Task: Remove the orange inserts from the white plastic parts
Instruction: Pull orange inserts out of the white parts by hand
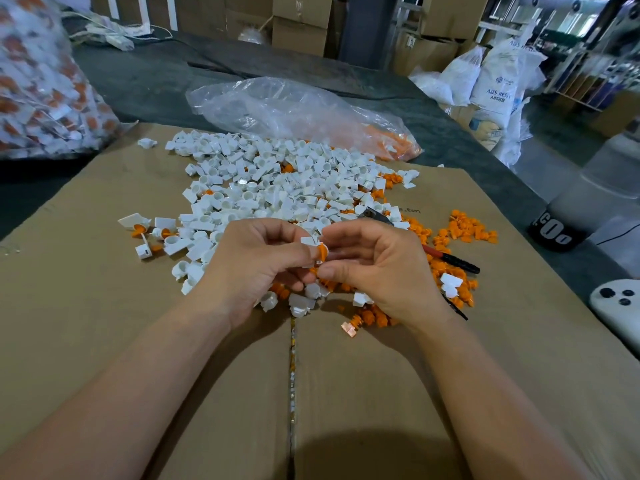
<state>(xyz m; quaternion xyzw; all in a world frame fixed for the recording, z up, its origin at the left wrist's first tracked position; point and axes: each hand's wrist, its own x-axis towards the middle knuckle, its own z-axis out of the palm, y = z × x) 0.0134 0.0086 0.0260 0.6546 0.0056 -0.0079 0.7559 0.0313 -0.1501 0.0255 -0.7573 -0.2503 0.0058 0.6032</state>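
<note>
Both hands meet over the middle of the cardboard sheet [104, 306]. My left hand [256, 261] pinches a small white plastic part [309, 241] between thumb and fingers. My right hand [377, 268] pinches the orange insert [322, 251] that sticks out of that part. A big heap of white parts [270, 188] lies just beyond the hands. Loose orange inserts [471, 230] are scattered to the right and under my right hand. A few white parts with orange inserts still in them [140, 226] lie at the left of the heap.
Pliers with red and black handles [450, 259] lie right of my right hand. A clear plastic bag [294, 112] holds orange pieces behind the heap. A large bag of unsorted parts [41, 98] stands far left. A white controller [620, 306] and a dark cup [554, 233] sit at right.
</note>
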